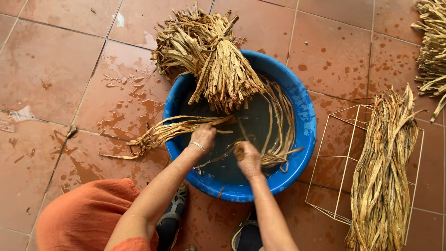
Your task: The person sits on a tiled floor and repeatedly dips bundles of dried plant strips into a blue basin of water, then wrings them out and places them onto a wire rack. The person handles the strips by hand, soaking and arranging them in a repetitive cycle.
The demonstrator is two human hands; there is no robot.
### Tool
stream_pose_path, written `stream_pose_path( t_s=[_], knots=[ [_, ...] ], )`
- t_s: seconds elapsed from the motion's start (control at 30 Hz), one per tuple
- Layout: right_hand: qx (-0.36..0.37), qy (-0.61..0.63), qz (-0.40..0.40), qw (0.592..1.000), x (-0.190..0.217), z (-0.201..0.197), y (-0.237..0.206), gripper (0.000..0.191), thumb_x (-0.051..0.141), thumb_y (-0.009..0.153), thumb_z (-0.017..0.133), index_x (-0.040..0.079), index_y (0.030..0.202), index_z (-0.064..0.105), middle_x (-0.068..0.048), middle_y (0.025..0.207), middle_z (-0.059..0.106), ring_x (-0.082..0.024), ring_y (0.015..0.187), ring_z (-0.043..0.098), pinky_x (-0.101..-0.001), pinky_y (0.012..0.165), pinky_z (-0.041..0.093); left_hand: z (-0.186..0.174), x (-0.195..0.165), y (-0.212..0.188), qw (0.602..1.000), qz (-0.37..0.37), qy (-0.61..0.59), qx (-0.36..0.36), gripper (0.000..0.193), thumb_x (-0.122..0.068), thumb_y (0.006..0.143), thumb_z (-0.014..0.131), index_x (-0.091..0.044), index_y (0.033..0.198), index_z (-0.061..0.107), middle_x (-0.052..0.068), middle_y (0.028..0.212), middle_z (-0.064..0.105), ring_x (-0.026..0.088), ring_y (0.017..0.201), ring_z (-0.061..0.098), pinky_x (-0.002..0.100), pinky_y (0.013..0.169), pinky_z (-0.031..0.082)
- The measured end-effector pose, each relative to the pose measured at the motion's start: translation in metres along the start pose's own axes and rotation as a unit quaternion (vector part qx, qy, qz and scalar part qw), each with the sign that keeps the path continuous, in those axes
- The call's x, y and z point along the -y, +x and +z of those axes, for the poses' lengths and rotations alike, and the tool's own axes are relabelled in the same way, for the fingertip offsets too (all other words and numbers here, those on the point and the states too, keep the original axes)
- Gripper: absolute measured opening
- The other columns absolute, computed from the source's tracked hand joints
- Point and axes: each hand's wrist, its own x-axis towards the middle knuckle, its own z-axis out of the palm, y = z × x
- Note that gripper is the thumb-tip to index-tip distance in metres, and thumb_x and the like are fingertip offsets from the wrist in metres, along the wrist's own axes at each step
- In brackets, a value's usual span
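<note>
at frame centre the left hand point(203, 137) grips wet strands point(176, 128) trailing over the blue basin point(304, 116) rim; right hand point(247, 158) closes on strands in the water. tied bundle point(218, 60) half-dipped; soaked-looking fibres point(383, 172) lie on the wire rack point(325, 153) at right.

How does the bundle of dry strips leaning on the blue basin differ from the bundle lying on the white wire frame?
The bundle on the blue basin is tied at the middle and fans out at both ends; the bundle on the wire frame lies long and straight. The first rests on the blue basin rim, over the water; the second lies on the white wire frame above the tiled floor. Both are tan, dried plant strips.
</note>
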Motion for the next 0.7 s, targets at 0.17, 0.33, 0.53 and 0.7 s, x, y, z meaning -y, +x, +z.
stream_pose_path(
  t_s=[0.17, 0.33, 0.53, 0.7],
  knots=[
    [0.31, -0.125, 0.166, 0.928, 0.024, 0.017, -0.017, 0.033, 0.002, 0.08, 0.069, 0.02, 0.107, 0.071, -0.02, 0.094, 0.073, -0.044, 0.094, 0.068, -0.0524, 0.086, 0.054, -0.004, 0.015, 0.027, 0.985, -0.016, 0.13, -0.112, 0.007, -0.016, 0.082, 0.067, -0.013, 0.087, 0.072, 0.009, 0.099, 0.066, 0.029, 0.104, 0.056, 0.049, 0.084, 0.042],
    [0.08, 0.106, 0.239, 0.962, 0.0, 0.001, 0.008, 0.019, 0.021, 0.091, 0.075, 0.008, 0.105, 0.074, -0.014, 0.093, 0.079, -0.028, 0.084, 0.073, -0.0409, 0.077, 0.058, -0.007, 0.008, 0.021, 0.989, -0.025, 0.067, -0.126, 0.008, -0.017, 0.078, 0.07, -0.013, 0.084, 0.073, 0.008, 0.098, 0.066, 0.03, 0.103, 0.057, 0.047, 0.084, 0.042],
    [-0.035, 0.487, 0.397, 0.777, -0.005, -0.036, 0.025, 0.025, 0.024, 0.099, 0.065, 0.004, 0.11, 0.074, -0.01, 0.09, 0.078, -0.011, 0.055, 0.058, -0.025, 0.05, 0.048, 0.001, -0.047, -0.006, 0.96, -0.052, -0.252, -0.112, 0.014, -0.016, 0.09, 0.065, -0.008, 0.093, 0.076, 0.015, 0.084, 0.073, 0.033, 0.081, 0.07, 0.044, 0.076, 0.054],
    [-0.128, 0.528, 0.376, 0.75, 0.013, -0.055, 0.027, 0.017, 0.021, 0.095, 0.068, 0.006, 0.102, 0.071, -0.009, 0.087, 0.079, -0.01, 0.052, 0.058, -0.0251, 0.047, 0.048, 0.009, -0.086, -0.038, 0.903, -0.019, -0.421, -0.088, 0.02, -0.018, 0.089, 0.064, -0.005, 0.096, 0.077, 0.017, 0.083, 0.075, 0.028, 0.072, 0.075, 0.037, 0.067, 0.058]
  ],
)
